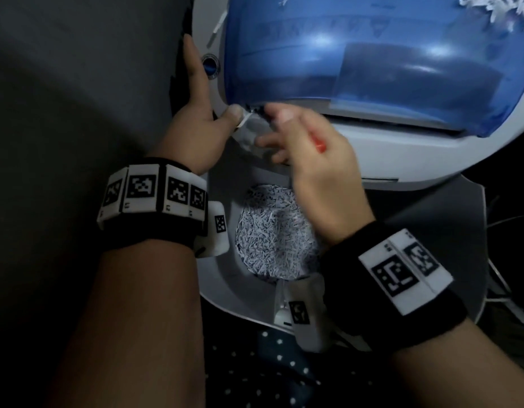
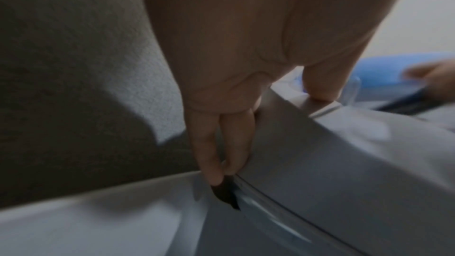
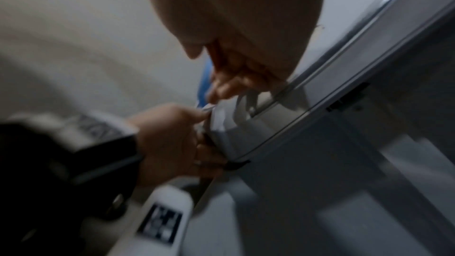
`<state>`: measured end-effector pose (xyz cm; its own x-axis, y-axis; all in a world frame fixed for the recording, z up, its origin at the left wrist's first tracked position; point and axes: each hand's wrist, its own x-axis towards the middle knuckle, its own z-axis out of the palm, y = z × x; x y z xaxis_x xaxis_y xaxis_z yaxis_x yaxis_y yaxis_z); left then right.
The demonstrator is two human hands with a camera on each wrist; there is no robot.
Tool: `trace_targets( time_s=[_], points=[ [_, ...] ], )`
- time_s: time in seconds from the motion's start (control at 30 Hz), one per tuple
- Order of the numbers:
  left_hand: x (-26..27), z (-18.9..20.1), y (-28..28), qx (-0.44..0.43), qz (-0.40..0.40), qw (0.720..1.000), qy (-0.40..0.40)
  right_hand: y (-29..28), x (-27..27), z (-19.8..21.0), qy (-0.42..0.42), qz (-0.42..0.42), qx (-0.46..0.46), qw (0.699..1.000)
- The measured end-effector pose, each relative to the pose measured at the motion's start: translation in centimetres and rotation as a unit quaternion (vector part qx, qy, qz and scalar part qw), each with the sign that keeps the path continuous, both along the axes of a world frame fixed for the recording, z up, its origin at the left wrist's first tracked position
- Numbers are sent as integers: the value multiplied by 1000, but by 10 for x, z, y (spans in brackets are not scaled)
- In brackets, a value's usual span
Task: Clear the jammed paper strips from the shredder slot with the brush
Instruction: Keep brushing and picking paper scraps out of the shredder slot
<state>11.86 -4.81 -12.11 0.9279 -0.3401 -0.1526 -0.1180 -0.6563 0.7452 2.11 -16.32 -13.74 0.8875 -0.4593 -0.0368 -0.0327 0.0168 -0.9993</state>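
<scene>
The shredder [image 1: 387, 148] has a grey body and a translucent blue cover [image 1: 343, 54]. My left hand [image 1: 196, 119] braces its left corner: fingers [image 2: 214, 153] lie straight down the side, and the thumb presses on top, over a white paper strip [image 1: 243, 122]. My right hand [image 1: 313, 160] grips a red-handled brush [image 1: 319, 142]. Its dark bristles [image 1: 256, 108] sit at the slot's left end, just right of the left thumb. In the right wrist view the right hand's fingers [image 3: 234, 77] hover over the strip [image 3: 208, 107]; the brush is mostly hidden there.
Below the hands, a pile of shredded paper [image 1: 272, 231] fills the bin. Loose strips [image 1: 496, 10] lie on the cover's far right. A round blue button [image 1: 210, 64] sits by my left fingers. A dark grey wall [image 1: 78, 83] stands left; cables [image 1: 504, 290] run right.
</scene>
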Motion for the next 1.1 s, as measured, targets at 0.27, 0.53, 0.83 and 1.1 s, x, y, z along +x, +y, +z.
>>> trace_targets(
  time_s=[0.27, 0.53, 0.83, 1.1],
  points=[
    [2, -2, 2, 8, -2, 1000, -2, 0, -1, -5, 18, -69, -99, 993],
    [6, -3, 3, 19, 7, 1000, -4, -13, -4, 15, -88, -123, 39, 988],
    [4, -5, 3, 12, 8, 1000, -7, -8, -6, 12, -85, -135, -122, 980],
    [4, -4, 3, 21, 0, 1000, -17, -2, -6, 7, -26, -53, -202, 978]
  ],
)
